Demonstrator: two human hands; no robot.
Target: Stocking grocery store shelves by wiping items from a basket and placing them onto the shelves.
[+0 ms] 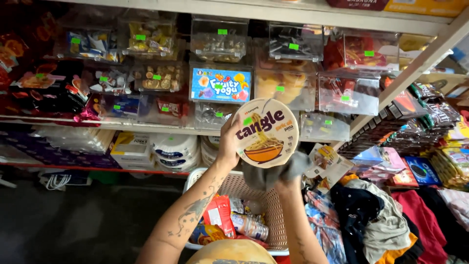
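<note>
A: Status, hands?

B: Left hand (228,143) clamped on left edge of round noodle bowl (266,133), fingers curled over rim, lid facing camera. Bowl held up at centre, in front of middle shelf (122,126). Right hand (287,185) just below bowl, closed on grey cloth (273,172). Cloth bunched against bowl's lower right edge, touching it.

A: Hands together or apart?

B: Close, not touching. Bowl and cloth between them. Right hand mostly hidden by cloth, grip on it only partly visible.

A: Lid detail?

B: Cream and dark purple, picture of orange bowl with noodles, small green sticker near top left of lid.

A: Below hands?

B: White plastic basket (273,215) near centre, directly under bowl. Inside: red snack packet (221,214), a few more wrapped items, too small to tell apart.

A: Surroundings?

B: Far shelves stacked with clear plastic boxes (221,39) of sweets, green tags on fronts. Blue candy box (221,84) just left of and behind bowl's top. Lower shelf left: stacked white paper plates (177,149), box beside them. Right: pile of clothes (386,215), dark, red, khaki. Snack packets (439,122) racked on far right.
</note>
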